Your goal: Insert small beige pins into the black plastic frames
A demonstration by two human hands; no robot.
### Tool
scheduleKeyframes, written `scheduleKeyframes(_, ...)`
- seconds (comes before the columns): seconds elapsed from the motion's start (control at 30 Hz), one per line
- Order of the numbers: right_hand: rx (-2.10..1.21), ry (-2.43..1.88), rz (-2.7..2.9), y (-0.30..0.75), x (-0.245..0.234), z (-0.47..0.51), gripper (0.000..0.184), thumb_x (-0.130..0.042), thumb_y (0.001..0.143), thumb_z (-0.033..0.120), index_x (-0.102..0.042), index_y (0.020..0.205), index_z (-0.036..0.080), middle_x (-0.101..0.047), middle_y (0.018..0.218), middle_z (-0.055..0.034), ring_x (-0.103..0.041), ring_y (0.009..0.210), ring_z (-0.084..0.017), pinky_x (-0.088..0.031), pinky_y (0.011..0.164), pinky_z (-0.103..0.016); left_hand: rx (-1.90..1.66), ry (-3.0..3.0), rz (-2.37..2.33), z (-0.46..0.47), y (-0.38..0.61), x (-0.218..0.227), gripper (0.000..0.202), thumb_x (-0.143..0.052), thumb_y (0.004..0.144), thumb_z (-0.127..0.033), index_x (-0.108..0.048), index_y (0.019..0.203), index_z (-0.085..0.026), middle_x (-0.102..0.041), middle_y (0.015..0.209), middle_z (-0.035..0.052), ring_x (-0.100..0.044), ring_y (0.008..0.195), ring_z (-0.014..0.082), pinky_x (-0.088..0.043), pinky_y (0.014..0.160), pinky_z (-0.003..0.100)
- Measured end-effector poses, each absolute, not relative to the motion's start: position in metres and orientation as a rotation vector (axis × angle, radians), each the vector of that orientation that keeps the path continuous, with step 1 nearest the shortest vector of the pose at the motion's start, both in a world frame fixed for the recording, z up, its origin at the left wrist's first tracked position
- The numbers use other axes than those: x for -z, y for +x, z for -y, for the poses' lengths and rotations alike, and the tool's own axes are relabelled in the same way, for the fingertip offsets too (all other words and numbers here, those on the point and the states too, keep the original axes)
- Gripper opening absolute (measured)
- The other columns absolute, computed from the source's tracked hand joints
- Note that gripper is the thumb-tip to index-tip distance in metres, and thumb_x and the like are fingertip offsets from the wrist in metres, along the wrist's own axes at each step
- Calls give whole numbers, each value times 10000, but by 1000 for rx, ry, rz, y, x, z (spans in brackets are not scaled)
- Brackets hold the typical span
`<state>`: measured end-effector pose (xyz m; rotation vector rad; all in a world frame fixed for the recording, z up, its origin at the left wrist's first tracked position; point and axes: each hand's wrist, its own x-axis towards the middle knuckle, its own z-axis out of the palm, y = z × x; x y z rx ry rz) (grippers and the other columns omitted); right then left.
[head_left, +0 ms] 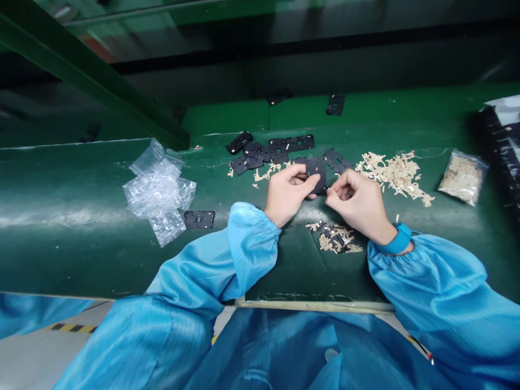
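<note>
My left hand (287, 194) pinches a small flat black plastic frame (316, 172), held upright between thumb and fingers above the green table (81, 244). My right hand (357, 203) is curled close against the frame's right lower edge, fingertips pressed together at it. Both arms wear blue sleeves; a blue band sits on the right wrist. Just behind my hands lie several more black frames (271, 150). Below my right hand sits a small heap of tan and black scraps (337, 239).
A pile of tan strips (393, 171) lies to the right, with a clear bag of the same bits (462, 177) beyond it. Crumpled clear bags (159, 189) and one lone black frame (199, 219) lie at the left. A dark tray (504, 151) stands at the far right edge.
</note>
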<state>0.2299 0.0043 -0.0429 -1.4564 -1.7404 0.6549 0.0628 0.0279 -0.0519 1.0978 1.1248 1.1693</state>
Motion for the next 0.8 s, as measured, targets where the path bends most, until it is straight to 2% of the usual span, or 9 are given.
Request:
scheduleKeyframes(0.3,-731,-1419,1725,230,42,-3,149,-675,750,161,-554,683,217,-549,590,28,-479,541,-122,-379,522,-273,-1177,1084,-1112,-27,63,49,148,-790,746,-274,-729,817,-160,-740,782,-11,-663,588,93,-604,533,209)
scheduleKeyframes(0.8,-922,-1403,1636,232,42,-5,98,-688,744,169,-602,714,205,-602,612,17,-492,543,-120,-384,507,-266,-1165,1079,-1131,-27,64,51,175,-800,745,-307,-739,838,-172,-745,803,-8,-668,611,106,-617,550,232)
